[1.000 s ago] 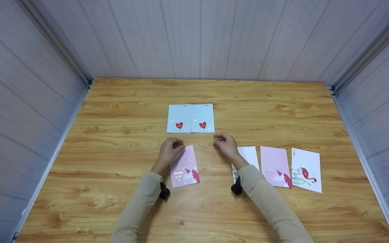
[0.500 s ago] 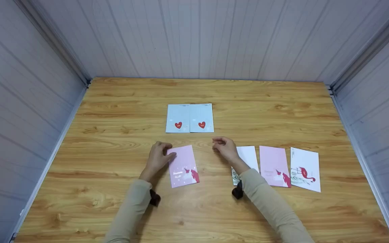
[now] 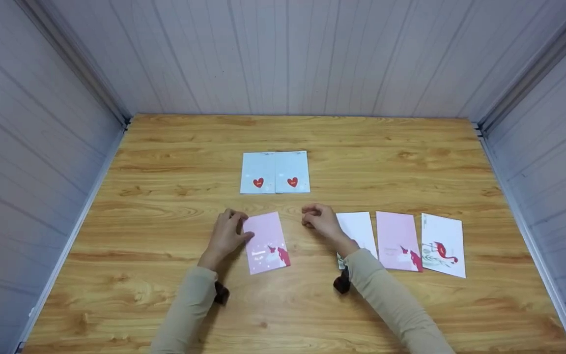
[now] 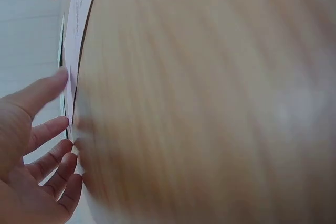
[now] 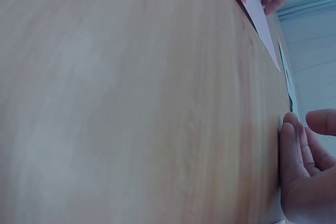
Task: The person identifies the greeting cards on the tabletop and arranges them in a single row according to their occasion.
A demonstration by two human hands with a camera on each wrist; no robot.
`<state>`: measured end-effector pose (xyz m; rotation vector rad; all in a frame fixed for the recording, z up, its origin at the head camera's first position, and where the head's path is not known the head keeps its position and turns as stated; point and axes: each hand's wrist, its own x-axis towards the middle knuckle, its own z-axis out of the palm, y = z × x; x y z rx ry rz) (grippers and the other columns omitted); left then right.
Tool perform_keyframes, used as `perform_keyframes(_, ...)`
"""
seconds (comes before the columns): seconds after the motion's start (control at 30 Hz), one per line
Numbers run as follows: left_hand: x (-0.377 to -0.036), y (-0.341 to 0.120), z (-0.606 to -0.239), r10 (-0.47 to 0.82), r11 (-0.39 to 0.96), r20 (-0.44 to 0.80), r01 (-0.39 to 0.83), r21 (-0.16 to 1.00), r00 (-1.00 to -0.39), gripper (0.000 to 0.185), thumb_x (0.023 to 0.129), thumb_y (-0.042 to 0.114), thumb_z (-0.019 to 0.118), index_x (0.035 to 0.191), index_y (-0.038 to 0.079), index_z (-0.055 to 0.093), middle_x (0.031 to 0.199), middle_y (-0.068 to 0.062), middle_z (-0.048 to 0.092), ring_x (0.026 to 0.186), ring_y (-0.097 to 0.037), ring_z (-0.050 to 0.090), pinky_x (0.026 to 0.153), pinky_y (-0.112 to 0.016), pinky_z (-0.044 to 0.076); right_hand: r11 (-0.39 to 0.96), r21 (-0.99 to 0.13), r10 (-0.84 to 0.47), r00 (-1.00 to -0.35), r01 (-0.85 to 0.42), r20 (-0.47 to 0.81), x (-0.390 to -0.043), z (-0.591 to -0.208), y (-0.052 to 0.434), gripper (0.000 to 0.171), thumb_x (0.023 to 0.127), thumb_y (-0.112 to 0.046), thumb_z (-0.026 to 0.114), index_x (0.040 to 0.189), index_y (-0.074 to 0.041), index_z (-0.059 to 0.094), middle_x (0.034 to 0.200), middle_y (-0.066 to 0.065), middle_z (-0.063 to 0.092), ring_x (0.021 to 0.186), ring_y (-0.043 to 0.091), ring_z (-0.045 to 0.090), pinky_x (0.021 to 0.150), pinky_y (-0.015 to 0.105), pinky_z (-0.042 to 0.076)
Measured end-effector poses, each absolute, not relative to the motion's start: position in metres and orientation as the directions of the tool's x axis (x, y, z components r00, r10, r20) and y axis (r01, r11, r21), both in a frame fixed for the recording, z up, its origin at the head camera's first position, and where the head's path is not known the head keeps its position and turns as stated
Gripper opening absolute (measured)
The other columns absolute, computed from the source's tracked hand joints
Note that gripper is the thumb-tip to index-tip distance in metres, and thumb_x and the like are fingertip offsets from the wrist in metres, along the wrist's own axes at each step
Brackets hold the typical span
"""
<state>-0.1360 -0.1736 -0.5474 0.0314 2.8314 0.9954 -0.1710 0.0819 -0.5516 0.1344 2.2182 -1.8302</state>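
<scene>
A pink unicorn card (image 3: pixel 266 241) lies on the table in the head view. My left hand (image 3: pixel 226 233) is at its left edge. The left wrist view shows the thumb (image 4: pixel 52 85) reaching over the pink card (image 4: pixel 79 35), the index finger by its corner and the other fingers spread. To the right of this card, my right hand (image 3: pixel 322 222) is low over the table with loosely bent fingers, holding nothing. Its wrist overlaps a white card (image 3: pixel 359 228) with a leaf print, part of which is hidden by the sleeve.
Two pale blue heart cards (image 3: pixel 257 169) lie side by side farther back. Another pink unicorn card (image 3: pixel 396 236) and a white flamingo card (image 3: pixel 442 241) lie at right. Panelled walls (image 3: pixel 283 59) border the wooden table (image 3: pixel 165 187) at the back and sides.
My left hand has moved left from over the pink card to its left edge. My right hand has shifted slightly toward me. The cards stay where they were.
</scene>
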Motion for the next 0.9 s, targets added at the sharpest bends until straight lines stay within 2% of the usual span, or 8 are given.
perform_keyframes(0.27, -0.138, -0.174, -0.548, 0.066, 0.774, -0.148, -0.043, 0.632, -0.987, 0.038, 0.073, 0.023, 0.072, 0.106, 0.012, 0.056, 0.104, -0.003, 0.040, 0.096, -0.021, 0.034, 0.081, -0.035, 0.031, 0.227, -0.944, -0.162, -0.946, 0.241, -0.280, -0.169, -0.552, 0.074, 0.020, 0.080, -0.002, 0.057, 0.100, 0.002, 0.059, 0.079, 0.010, 0.059, 0.070, 0.018, 0.059, 0.062, 0.028, 0.048)
perform_keyframes(0.53, -0.139, -0.176, -0.548, 0.114, 0.773, -0.144, -0.003, 0.635, -0.983, 0.040, 0.073, 0.022, 0.072, 0.106, 0.010, 0.054, 0.104, -0.006, 0.039, 0.098, -0.023, 0.033, 0.083, -0.037, 0.028, 0.250, -0.942, -0.256, -0.923, 0.224, -0.287, -0.170, -0.551, 0.062, 0.021, 0.083, -0.001, 0.056, 0.103, 0.005, 0.057, 0.076, 0.011, 0.058, 0.063, 0.019, 0.060, 0.056, 0.028, 0.048)
perform_keyframes(0.9, -0.139, -0.176, -0.547, 0.126, 0.767, -0.140, 0.007, 0.641, -0.982, 0.039, 0.075, 0.022, 0.071, 0.107, 0.015, 0.049, 0.100, -0.004, 0.039, 0.093, -0.022, 0.034, 0.079, -0.036, 0.028, 0.326, -0.922, -0.279, -0.911, 0.207, -0.303, -0.171, -0.547, 0.047, 0.026, 0.083, -0.001, 0.056, 0.108, 0.004, 0.057, 0.077, 0.011, 0.059, 0.058, 0.017, 0.058, 0.053, 0.027, 0.048)
